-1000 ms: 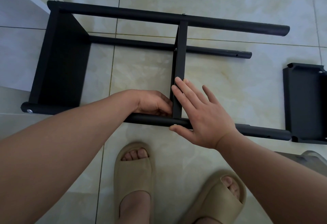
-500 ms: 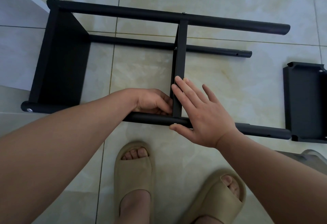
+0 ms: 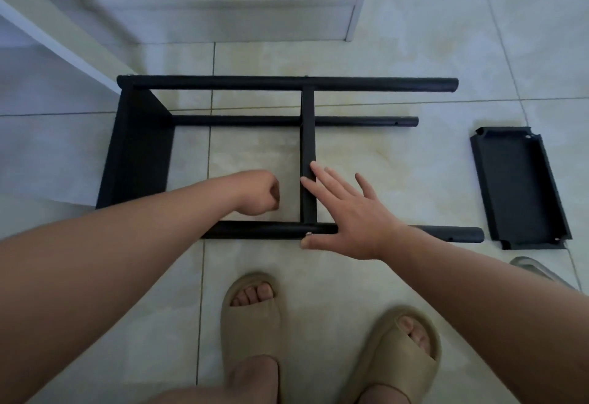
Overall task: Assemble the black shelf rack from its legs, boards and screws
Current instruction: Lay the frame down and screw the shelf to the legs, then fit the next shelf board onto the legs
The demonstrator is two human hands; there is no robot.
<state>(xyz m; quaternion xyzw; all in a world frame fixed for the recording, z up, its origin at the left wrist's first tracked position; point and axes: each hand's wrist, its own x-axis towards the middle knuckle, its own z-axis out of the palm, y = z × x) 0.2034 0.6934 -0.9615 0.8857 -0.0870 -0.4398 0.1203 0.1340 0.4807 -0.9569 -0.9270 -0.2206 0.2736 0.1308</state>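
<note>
The black shelf rack (image 3: 287,83) lies on its side on the tiled floor (image 3: 414,21), its legs running toward 3 o'clock. The right hand (image 3: 353,212) is spread flat, fingertips on the middle board (image 3: 308,136), thumb beside a silver screw (image 3: 308,234) in the near leg (image 3: 255,231). The left hand (image 3: 258,193) hovers at 9 o'clock of that board, fingers curled (contents unseen). A loose board (image 3: 516,187) lies at 3 o'clock, beige sandals (image 3: 251,317) at 6 o'clock

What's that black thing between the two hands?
The rack's middle board, in the head view. The right hand touches it; the left hand is just apart.
</note>
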